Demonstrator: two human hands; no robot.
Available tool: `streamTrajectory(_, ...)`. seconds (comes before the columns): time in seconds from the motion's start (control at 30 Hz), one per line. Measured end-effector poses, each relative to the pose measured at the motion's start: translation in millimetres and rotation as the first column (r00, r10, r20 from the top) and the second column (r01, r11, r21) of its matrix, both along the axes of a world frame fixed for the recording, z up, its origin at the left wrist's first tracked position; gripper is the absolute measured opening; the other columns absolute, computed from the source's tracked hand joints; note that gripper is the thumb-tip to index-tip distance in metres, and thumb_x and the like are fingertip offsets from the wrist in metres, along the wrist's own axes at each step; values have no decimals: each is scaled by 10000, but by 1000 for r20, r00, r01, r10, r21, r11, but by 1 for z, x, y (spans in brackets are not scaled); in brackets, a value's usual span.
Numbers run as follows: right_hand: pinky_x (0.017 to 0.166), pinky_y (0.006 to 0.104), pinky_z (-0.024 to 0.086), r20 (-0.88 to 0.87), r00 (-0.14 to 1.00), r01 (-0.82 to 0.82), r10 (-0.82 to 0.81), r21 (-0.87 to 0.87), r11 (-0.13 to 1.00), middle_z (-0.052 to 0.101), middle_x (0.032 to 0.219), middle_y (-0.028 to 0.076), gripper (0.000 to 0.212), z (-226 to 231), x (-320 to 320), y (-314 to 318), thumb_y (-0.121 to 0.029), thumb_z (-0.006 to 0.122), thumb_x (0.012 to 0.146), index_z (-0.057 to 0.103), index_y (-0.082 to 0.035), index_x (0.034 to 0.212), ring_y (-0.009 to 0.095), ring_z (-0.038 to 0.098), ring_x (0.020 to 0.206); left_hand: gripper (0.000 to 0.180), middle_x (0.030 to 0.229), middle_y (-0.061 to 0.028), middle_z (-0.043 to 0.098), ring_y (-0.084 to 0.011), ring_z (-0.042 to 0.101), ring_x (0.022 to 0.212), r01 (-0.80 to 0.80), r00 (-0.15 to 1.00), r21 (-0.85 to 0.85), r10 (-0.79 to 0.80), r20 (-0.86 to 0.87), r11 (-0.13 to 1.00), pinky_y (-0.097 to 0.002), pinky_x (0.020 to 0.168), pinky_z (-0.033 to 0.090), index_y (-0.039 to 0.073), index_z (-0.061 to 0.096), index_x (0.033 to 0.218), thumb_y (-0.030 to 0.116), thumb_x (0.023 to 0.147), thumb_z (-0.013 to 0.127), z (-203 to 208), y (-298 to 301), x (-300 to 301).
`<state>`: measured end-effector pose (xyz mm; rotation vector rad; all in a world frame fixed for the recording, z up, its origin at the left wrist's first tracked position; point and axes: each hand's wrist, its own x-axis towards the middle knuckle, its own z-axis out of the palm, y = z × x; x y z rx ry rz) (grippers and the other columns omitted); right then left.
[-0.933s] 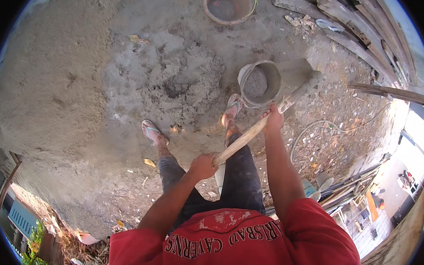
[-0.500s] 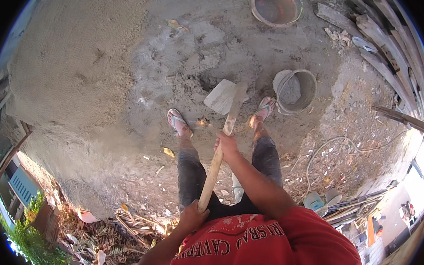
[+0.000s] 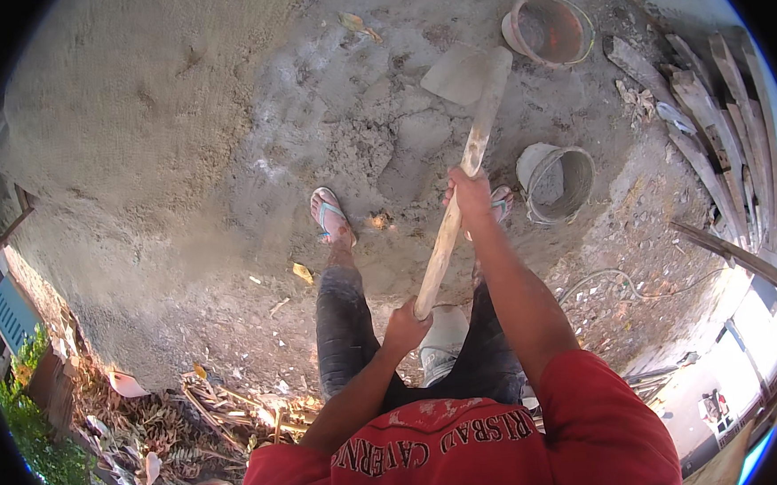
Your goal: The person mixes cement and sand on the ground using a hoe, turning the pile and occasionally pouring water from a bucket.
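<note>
1 long hoe (image 3: 474, 148), pale wooden shaft (image 3: 440, 261), flat grey blade (image 3: 454, 75), out ahead over rough grey mortar-like mix (image 3: 356, 142); contact unclear. Left hand (image 3: 405, 328) wrapped round butt end, right hand (image 3: 470, 194) round mid-shaft. Probably stiff, blade-heavy; wide-spaced hold should steady it.

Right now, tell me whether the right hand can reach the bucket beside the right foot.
Probably yes, by stooping: nothing covers the open bucket, though the right hand, holding the wooden handle, would need freeing.
</note>
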<state>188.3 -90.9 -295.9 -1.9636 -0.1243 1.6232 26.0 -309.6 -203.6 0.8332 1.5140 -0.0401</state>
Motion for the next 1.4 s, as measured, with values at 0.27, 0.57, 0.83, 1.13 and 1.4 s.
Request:
streamTrajectory(0.27,499,315,515,45,989,130,-143,220,967,545,739,43,283,135,11,1,-249,638,900,502,-49,1047,157,566,561,383,787,-268,647,-425,665,805,185,978,184,-199,66,965,-460,700,524,-19,615,1038,263,798,715,82,39,-31)
streamTrajectory(0.57,768,419,510,597,714,-204,367,-325,924,678,979,193,401,111,71,-383,-375,668,849,625,-41,1067,349,661,877,225,576,-6,514,-88,480,413,57,993,-91,-48,107,994,-275,356,376,24,561,901,179,837,712,166,56,-122)
streamTrajectory(0.83,932,487,483,541,576,-18,613,-741,671,664,1055,266,487,95,101,-667,-332,614,852,576,23,1183,413,630,1044,184,617,-6,484,-107,467,433,-126,963,-151,84,-258,980,-264,368,386,63,537,867,147,828,696,141,1,-178)
streamTrajectory(1.13,932,471,460,333,915,17,229,-598,801,647,1147,255,725,-54,65,-735,-593,674,780,637,7,1186,442,600,1086,242,717,-32,532,-138,487,501,-128,803,-193,-12,-596,973,-274,394,393,24,542,988,233,909,635,-13,39,-254)
streamTrajectory(1.4,816,495,513,400,882,161,248,-752,639,682,1030,213,406,-37,57,-693,-352,719,751,680,-129,1088,405,639,996,480,1097,-190,638,-327,661,882,792,-117,-452,-625,-772,410,-450,731,545,-5,525,1234,269,864,661,-3,74,-283)
